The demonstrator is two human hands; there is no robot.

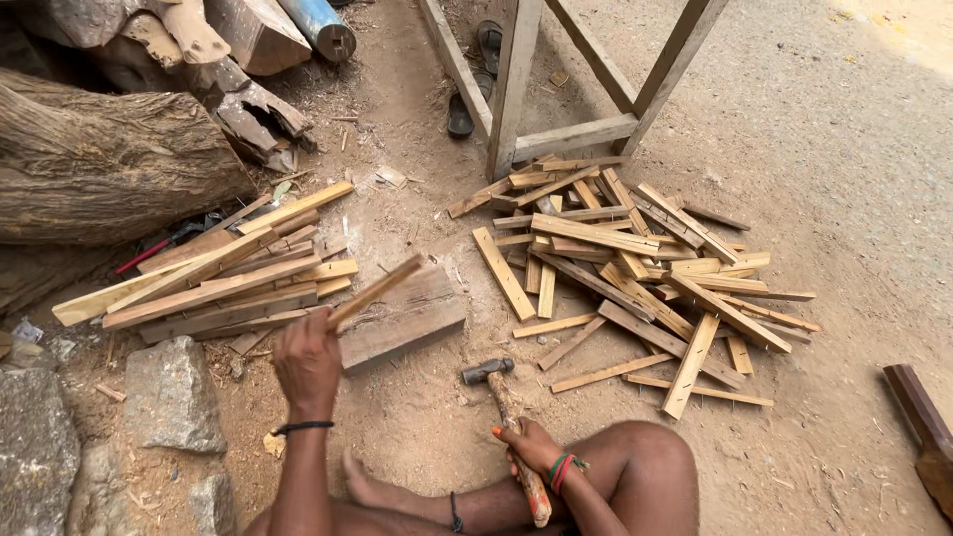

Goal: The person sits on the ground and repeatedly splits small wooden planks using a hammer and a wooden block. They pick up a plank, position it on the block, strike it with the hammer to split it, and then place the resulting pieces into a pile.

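The left hand (308, 359) is closed tight round one end of a wooden strip (377, 290), which slants up and to the right over the thick wooden block (407, 320) lying on the dirt ground (834, 149). The right hand (531, 445) is wrapped round the handle of a hammer (506, 417) — its head rests on the ground just right of the block. A scattered heap of strips (635, 273) lies to the right, a neater stack of strips (213, 278) to the left by a log (109, 169).

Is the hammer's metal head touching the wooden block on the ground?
Apart. The head view shows the hammer head lying on the dirt, with a strip of bare ground between it and the wooden block.
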